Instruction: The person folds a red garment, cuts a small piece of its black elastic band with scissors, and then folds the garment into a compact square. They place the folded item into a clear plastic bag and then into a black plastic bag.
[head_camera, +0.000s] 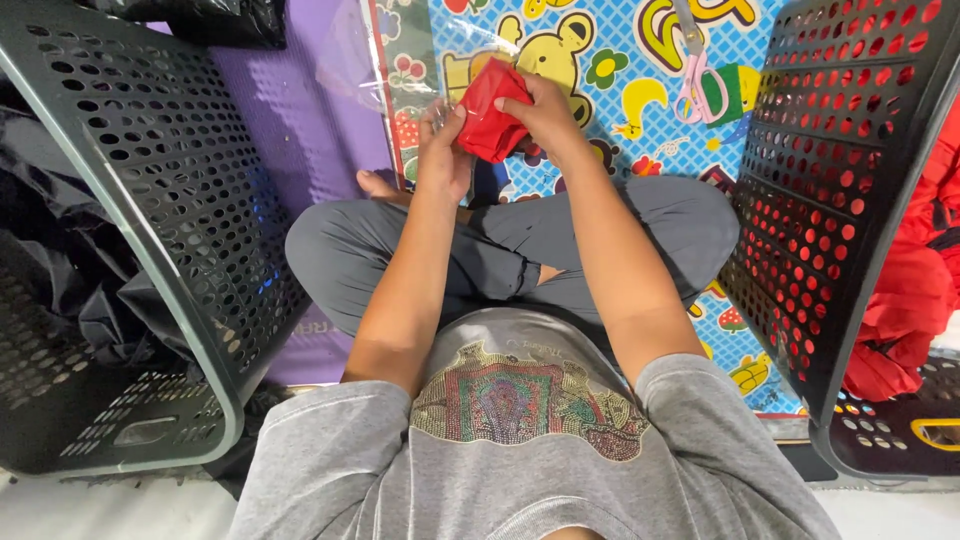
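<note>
I sit cross-legged on a colourful play mat (620, 40). Both hands are raised in front of me around a small folded red cloth (487, 115). My left hand (443, 150) grips it from the lower left, together with a bit of clear plastic wrap (437, 112). My right hand (545, 108) clasps the cloth from the upper right, fingers curled over its top edge.
A dark perforated plastic basket (150, 230) holding black fabric stands at my left. A second perforated basket (850, 200) with red fabric (905, 300) stands at my right. Pink-handled scissors (697, 75) lie on the mat ahead. A purple mat (290, 110) and a black bag (220, 20) are at the far left.
</note>
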